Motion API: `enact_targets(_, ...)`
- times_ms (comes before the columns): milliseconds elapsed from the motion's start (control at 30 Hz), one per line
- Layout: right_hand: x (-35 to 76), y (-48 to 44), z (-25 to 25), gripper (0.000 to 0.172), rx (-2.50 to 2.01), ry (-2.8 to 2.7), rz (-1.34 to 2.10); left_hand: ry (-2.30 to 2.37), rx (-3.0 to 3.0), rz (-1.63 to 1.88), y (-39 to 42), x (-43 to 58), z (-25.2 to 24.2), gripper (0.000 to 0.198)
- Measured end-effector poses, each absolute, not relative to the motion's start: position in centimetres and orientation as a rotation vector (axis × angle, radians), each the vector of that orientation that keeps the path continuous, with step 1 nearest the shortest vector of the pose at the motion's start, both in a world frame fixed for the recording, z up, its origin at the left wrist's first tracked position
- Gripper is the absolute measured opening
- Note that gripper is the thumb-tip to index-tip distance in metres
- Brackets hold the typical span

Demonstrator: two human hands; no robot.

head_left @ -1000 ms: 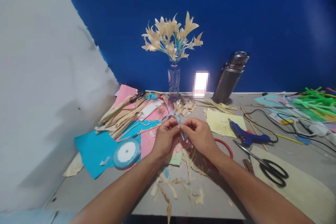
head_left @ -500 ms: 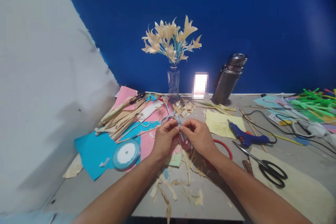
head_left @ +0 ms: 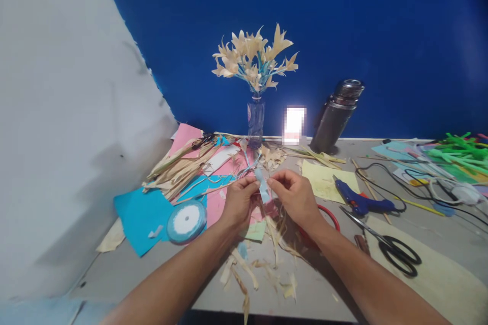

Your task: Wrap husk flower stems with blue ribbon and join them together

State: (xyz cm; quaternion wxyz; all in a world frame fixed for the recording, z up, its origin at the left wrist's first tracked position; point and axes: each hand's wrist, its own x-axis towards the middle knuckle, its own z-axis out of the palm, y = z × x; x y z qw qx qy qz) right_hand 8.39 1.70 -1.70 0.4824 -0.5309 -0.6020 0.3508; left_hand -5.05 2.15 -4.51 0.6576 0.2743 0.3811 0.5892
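A light blue strip, narrow and ribbon-like, is held upright above the middle of the bench, between a person's two bare hands. The left hand pinches its left edge between thumb and forefinger. The right hand has its fingers curled in at the opposite edge; whether they grip the strip, I cannot tell.

Beneath the hands lie a pink sheet and, closer to the viewer, scattered pale husk scraps. To the left, a spool of blue ribbon rests partly on a bright blue sheet, with a bundle of dried husks behind. To the right are yellow paper, a blue glue gun touching it, and black-handled scissors.

At the back, a clear bottle holds cream husk flowers on blue stems. A dark flask stands to its right, before a blue wall.
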Motion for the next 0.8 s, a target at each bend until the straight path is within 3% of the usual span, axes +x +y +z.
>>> enact_targets(800,7.9,2.0,-3.3,0.013,-1.371,-1.575,0.915,0.859,0.646,1.358,2.1,-5.0,-4.8,0.025)
